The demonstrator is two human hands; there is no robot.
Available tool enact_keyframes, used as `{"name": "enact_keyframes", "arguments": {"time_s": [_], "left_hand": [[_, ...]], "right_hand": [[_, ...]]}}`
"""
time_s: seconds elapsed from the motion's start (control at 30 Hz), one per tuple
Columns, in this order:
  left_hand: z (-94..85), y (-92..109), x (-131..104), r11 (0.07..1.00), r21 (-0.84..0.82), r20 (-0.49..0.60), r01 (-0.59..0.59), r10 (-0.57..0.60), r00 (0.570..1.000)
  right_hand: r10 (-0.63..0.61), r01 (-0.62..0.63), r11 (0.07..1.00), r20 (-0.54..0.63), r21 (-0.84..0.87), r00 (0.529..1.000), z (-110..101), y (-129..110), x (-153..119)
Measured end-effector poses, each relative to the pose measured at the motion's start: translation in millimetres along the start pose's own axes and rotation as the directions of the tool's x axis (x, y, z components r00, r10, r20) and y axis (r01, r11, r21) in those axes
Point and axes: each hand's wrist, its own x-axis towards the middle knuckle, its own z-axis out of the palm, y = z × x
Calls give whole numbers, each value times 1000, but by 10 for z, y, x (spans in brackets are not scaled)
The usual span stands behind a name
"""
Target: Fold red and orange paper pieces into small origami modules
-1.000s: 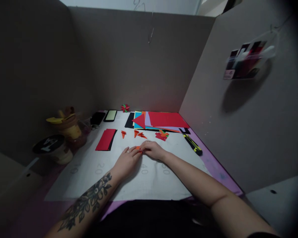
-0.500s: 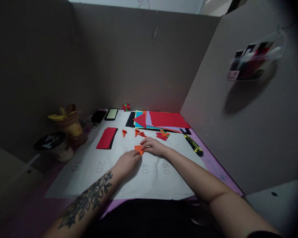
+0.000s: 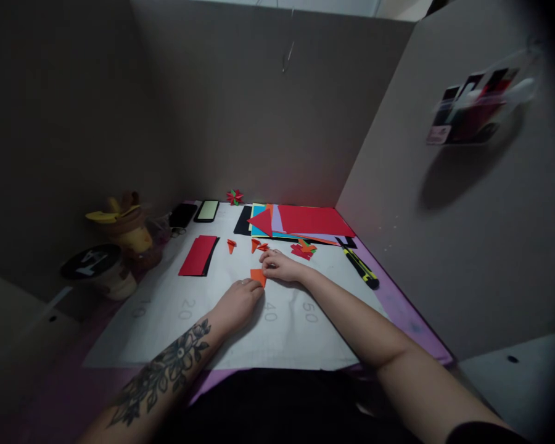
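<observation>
A small piece of orange paper [image 3: 258,275] lies on the white sheet in front of me. My left hand [image 3: 240,302] is closed on its lower left part, fingers pressing it down. At its right edge, my right hand [image 3: 282,267] has its fingers curled and pinched together against the paper. Just beyond my hands lie small folded orange pieces [image 3: 232,246], one partly hidden by my right fingers. To the right of them is a small pile of red, orange and green paper pieces [image 3: 304,250].
A stack of coloured paper [image 3: 314,221] lies at the back. Red paper strips [image 3: 198,255] are on the left, a yellow-black utility knife [image 3: 361,268] on the right. Two phones [image 3: 207,211], a folded paper star [image 3: 235,197] and a lidded cup [image 3: 102,271] stand or lie near the walls.
My right fingers have drawn closer together and shifted slightly up and left at the paper's edge. My left hand stays on the paper. The view has tilted a little.
</observation>
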Motion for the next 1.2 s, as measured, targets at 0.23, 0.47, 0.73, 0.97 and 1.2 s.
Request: {"name": "enact_keyframes", "arguments": {"time_s": [0.23,0.47,0.73,0.97,1.2], "left_hand": [[-3,28,1,1000,11,-11,3,-3,1000],[4,62,8,1000,-2,5,23,-23,1000],[81,102,34,993,54,7,107,-107,994],[73,113,29,994,47,20,103,-104,994],[86,108,32,992,41,20,117,-118,993]], "right_hand": [[27,-33,997,-89,-71,996,110,21,44],[50,-60,995,-118,-82,992,156,33,50],[73,-83,994,-123,-77,990,168,30,58],[90,-104,991,-160,-83,983,202,36,71],[86,-105,989,-171,-104,982,216,29,74]]}}
